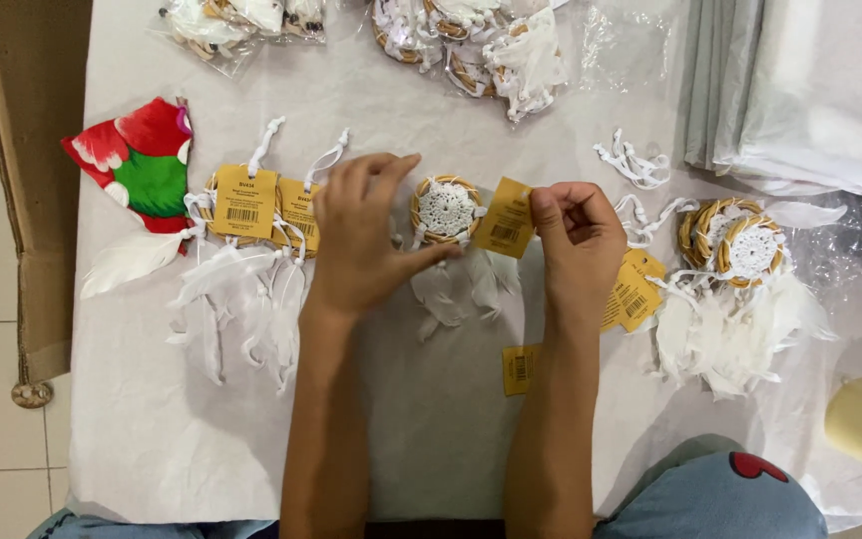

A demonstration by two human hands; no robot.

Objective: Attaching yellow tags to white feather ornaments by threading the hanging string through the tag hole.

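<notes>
Yellow barcode tags (244, 203) lie left, centre and right; clear bags (214, 25), perhaps sealed, line the top.
</notes>
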